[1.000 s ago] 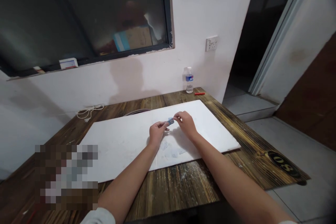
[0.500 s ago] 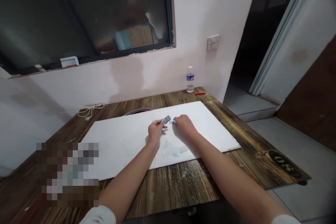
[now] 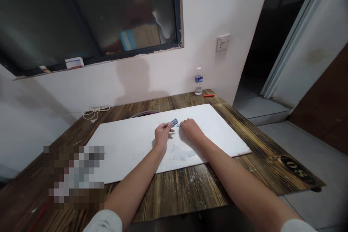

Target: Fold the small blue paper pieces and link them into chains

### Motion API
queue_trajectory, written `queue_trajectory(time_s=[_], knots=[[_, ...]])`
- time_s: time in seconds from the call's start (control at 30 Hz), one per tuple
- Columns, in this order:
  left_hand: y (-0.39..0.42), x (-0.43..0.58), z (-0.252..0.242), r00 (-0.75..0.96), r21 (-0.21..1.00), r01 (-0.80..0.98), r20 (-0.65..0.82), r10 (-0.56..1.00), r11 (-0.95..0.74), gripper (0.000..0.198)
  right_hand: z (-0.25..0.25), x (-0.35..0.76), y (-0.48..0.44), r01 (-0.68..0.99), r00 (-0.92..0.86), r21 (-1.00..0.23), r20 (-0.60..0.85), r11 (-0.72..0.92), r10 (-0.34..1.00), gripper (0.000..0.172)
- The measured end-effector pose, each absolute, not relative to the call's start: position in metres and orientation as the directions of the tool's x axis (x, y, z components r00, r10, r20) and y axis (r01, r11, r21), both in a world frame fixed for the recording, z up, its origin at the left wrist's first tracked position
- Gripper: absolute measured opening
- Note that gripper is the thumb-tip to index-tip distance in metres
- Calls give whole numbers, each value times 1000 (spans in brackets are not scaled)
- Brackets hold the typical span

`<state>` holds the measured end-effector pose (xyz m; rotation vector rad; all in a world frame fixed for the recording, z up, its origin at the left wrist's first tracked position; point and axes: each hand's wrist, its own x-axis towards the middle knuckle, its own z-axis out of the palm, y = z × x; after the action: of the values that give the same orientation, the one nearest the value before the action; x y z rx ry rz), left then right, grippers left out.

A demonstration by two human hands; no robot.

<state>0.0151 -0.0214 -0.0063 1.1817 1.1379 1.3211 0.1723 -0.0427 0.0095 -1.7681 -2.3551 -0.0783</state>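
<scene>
My left hand (image 3: pixel 161 136) is closed, pinching a small flat blue-and-grey card-like piece (image 3: pixel 174 121) between thumb and fingers. Just to its right, the fingers of my right hand (image 3: pixel 191 129) are bent and closed at a smaller blue-edged strip (image 3: pixel 178 125), whose far end they hide. Both hands are over the white board (image 3: pixel 122 148), close together but apart. Nearer to me on the board lie several thin pale, see-through scraps (image 3: pixel 182 156). The exact kind of the blue pieces is too small to make out.
The board rests on a dark wooden table (image 3: pixel 174 201). At its back stand a water bottle (image 3: pixel 198 81) and a red pen-like stick (image 3: pixel 209 95). A white cord (image 3: pixel 95 112) lies at the back left. A blurred patch (image 3: pixel 78 177) covers something at the left.
The whole view has shifted slightly. Less of the strip at my right hand shows now. Otherwise both hands keep nearly the same position and grip.
</scene>
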Motion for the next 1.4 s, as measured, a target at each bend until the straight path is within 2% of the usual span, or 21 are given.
queue_trajectory(time_s=[0.23, 0.4, 0.57, 0.67, 0.73, 0.83, 0.9, 1.17, 1.4], knots=[[-21, 14, -8, -38, 995, -83, 53, 998, -56, 49, 6, 174, -44, 964, -209, -111, 244, 241, 947, 23], [-21, 15, -8, -33, 994, -83, 65, 997, -67, 47, 1, 175, -44, 957, -163, -174, 332, 230, 929, 32], [-22, 16, -6, -46, 993, -94, 64, 997, -68, 47, -3, 176, -41, 956, -187, -148, 356, 253, 915, 21], [-21, 16, -6, -42, 994, -86, 61, 997, -64, 47, -8, 178, -37, 951, -179, -168, 384, 260, 906, 20], [-20, 16, -7, -45, 995, -72, 59, 997, -63, 46, -11, 179, -35, 925, -168, -235, 452, 299, 876, 22], [-19, 16, -8, -77, 997, -54, 52, 996, -57, 41, -13, 181, -35, 845, -108, -347, 633, 406, 766, 21], [-18, 16, -8, -96, 998, -45, 44, 994, -48, 38, -14, 181, -36, 802, -68, -360, 737, 476, 673, 19], [-15, 16, -10, -8, 990, -96, 99, 995, -99, 32, -14, 182, -37, 803, -102, -239, 847, 546, 522, 17], [-17, 16, -8, 101, 988, -148, 55, 993, -39, 39, -10, 181, -43, 873, -167, -72, 886, 483, 432, 17]])
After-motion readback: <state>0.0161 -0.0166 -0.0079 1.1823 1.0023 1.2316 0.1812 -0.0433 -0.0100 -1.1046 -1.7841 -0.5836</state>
